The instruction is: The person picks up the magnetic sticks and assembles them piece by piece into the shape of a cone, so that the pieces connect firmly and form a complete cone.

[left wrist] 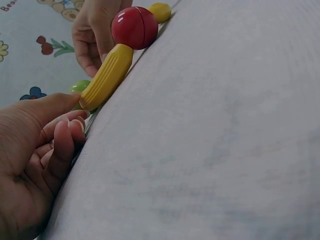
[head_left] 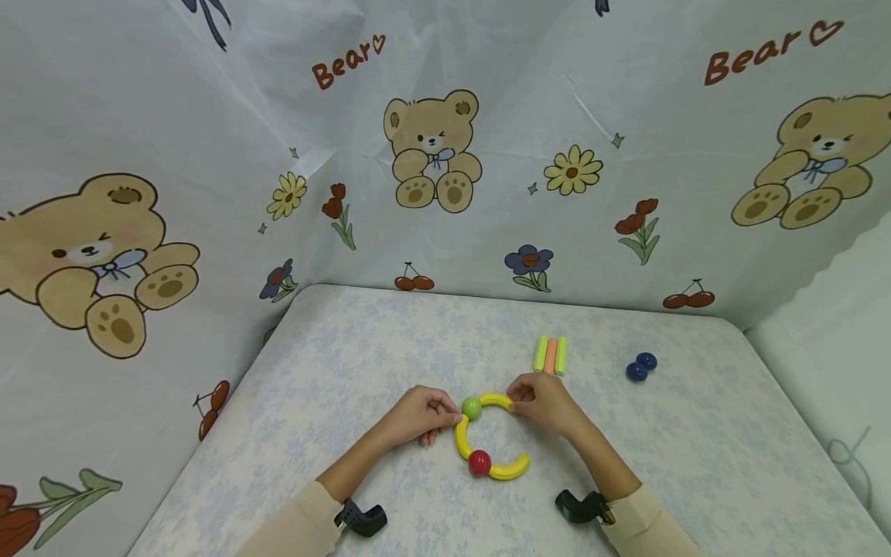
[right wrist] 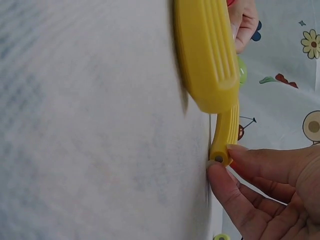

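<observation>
Right hand [head_left: 547, 402] is pinching the upper yellow curve [head_left: 495, 399].
Head: across a near-side gap, the lower yellow curve [head_left: 511, 469] is lying closer to this hand. Left wrist: left hand [left wrist: 35, 150] is apparently pinching the left yellow curve [left wrist: 108, 77]. Right wrist: fingertips [right wrist: 220, 176] are holding the upper yellow curve's end.

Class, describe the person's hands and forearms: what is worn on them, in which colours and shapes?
The left hand and right hand are bare, without gloves. Cream sleeves end on the forearms. By each cuff sits a bent black device, apparently a wrist camera.
</observation>
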Available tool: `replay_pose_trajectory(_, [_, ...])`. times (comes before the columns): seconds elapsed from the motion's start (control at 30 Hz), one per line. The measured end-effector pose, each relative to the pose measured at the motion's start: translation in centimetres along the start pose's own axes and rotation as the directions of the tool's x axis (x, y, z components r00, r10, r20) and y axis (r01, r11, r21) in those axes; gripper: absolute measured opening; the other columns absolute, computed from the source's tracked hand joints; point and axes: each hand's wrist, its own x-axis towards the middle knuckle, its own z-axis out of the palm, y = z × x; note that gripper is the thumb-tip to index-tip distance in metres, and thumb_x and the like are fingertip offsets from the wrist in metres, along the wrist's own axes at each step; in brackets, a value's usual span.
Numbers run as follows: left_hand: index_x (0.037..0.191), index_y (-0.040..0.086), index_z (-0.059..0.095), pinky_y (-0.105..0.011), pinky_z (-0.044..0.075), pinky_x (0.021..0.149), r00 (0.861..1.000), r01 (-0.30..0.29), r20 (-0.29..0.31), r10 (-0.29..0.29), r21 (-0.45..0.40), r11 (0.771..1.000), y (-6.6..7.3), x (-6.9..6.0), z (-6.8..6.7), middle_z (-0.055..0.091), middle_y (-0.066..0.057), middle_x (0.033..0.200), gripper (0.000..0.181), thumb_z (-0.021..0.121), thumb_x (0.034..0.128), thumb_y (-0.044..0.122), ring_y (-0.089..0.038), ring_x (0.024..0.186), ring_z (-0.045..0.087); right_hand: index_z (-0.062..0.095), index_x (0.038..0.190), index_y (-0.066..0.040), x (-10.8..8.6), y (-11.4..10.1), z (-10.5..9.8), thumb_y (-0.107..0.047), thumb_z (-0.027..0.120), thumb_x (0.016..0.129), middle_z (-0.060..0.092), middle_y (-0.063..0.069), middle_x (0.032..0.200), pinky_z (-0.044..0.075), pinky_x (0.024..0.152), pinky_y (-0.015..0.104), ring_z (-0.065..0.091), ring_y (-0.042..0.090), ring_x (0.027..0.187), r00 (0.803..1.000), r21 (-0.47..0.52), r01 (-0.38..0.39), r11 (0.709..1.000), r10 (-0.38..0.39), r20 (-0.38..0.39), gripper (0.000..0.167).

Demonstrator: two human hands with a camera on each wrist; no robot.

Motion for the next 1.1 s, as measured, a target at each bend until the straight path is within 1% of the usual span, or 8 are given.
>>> replay_pose_trajectory(0.13, [0.090, 0.018, 0.077, -0.027, 0.046, 0.039, 1.000, 0.007, 0.006, -0.007, 0.006, 1.000, 0.1, 0.1, -0.1, 0.062, -0.006, 0.062, 0.014, 0.075, 0.0940, 0.031, -0.015, 0.042, 0.054, 0.072, 0.095, -0.005, 0.0, 0.1, 0.0, 0.003, 0.078, 0.086, 0.065, 0.002, 0.083, 0.054, 0.062, 0.025, 0.060, 0.015, 0.074, 1.000, 0.034, 0.007, 0.999, -0.007, 0.003, 0.013])
replay_pose_trajectory(0.3, [0.086, 0.007, 0.073, -0.031, 0.051, 0.041, 1.000, 0.008, 0.026, -0.007, -0.020, 1.000, -0.1, 0.2, -1.1, 0.064, -0.008, 0.065, 0.027, 0.069, 0.0991, 0.030, -0.018, 0.042, 0.058, 0.073, 0.096, -0.005, 0.1, 0.0, -0.2, 0.001, 0.077, 0.088, 0.065, 0.002, 0.084, 0.055, 0.061, 0.026, 0.061, 0.015, 0.074, 0.999, 0.040, 0.016, 0.999, -0.018, 0.031, 0.011])
replay_pose_trajectory(0.37, [0.088, 0.005, 0.073, -0.033, 0.051, 0.041, 1.000, 0.004, 0.004, -0.004, -0.011, 1.000, -0.2, 0.3, -1.4, 0.065, -0.009, 0.067, 0.028, 0.067, 0.1003, 0.030, -0.019, 0.043, 0.058, 0.073, 0.099, -0.004, 0.0, -0.1, -0.5, -0.001, 0.074, 0.090, 0.066, 0.003, 0.086, 0.056, 0.061, 0.028, 0.063, 0.016, 0.073, 0.999, 0.047, 0.015, 0.999, -0.018, 0.047, 0.009])
replay_pose_trajectory(0.47, [0.095, 0.009, 0.075, -0.033, 0.051, 0.043, 0.999, -0.001, -0.046, 0.002, 0.030, 1.000, 0.1, 0.8, -1.6, 0.066, -0.008, 0.071, 0.024, 0.066, 0.1006, 0.031, -0.018, 0.044, 0.057, 0.072, 0.104, 0.000, -0.3, -0.3, -1.5, -0.002, 0.071, 0.093, 0.068, 0.006, 0.091, 0.058, 0.064, 0.030, 0.065, 0.017, 0.074, 0.999, 0.054, 0.019, 0.998, -0.022, 0.046, 0.011])
replay_pose_trajectory(0.63, [0.105, 0.014, 0.075, -0.033, 0.053, 0.047, 0.996, -0.008, -0.084, 0.014, 0.078, 0.997, 0.8, 2.0, -1.2, 0.069, -0.006, 0.080, 0.020, 0.068, 0.0995, 0.032, -0.018, 0.050, 0.059, 0.071, 0.110, 0.004, -1.2, 0.0, -4.0, -0.008, 0.070, 0.095, 0.070, 0.011, 0.096, 0.059, 0.067, 0.034, 0.069, 0.026, 0.078, 1.000, 0.075, 0.006, 0.997, -0.004, -0.029, 0.019])
replay_pose_trajectory(0.77, [0.109, 0.015, 0.075, -0.034, 0.056, 0.055, 0.996, -0.034, -0.080, 0.041, 0.086, 0.996, 1.1, 3.0, -0.5, 0.069, -0.003, 0.089, 0.019, 0.070, 0.0984, 0.030, -0.019, 0.061, 0.063, 0.069, 0.115, 0.005, -1.9, 1.0, -6.2, -0.014, 0.069, 0.098, 0.071, 0.019, 0.101, 0.060, 0.071, 0.038, 0.071, 0.033, 0.084, 0.995, 0.126, -0.036, 0.991, 0.047, -0.086, 0.026])
replay_pose_trajectory(0.93, [0.110, 0.016, 0.075, -0.032, 0.056, 0.057, 0.994, -0.073, -0.070, 0.080, 0.098, 0.993, 1.5, 3.9, 0.3, 0.069, 0.002, 0.091, 0.018, 0.070, 0.0985, 0.028, -0.017, 0.068, 0.063, 0.067, 0.119, 0.005, -2.8, 3.0, -8.7, -0.016, 0.065, 0.101, 0.071, 0.025, 0.109, 0.061, 0.075, 0.038, 0.071, 0.028, 0.087, 0.982, 0.155, -0.054, 0.986, 0.080, -0.170, 0.027])
replay_pose_trajectory(1.1, [0.114, 0.016, 0.076, -0.030, 0.054, 0.057, 0.992, -0.104, -0.061, 0.110, 0.091, 0.990, 1.2, 3.9, 0.6, 0.069, 0.004, 0.094, 0.020, 0.071, 0.0979, 0.028, -0.015, 0.071, 0.062, 0.066, 0.120, 0.003, -3.8, 5.1, -11.1, -0.024, 0.065, 0.102, 0.070, 0.025, 0.112, 0.060, 0.075, 0.035, 0.071, 0.025, 0.088, 0.957, 0.168, -0.066, 0.984, 0.110, -0.268, 0.033])
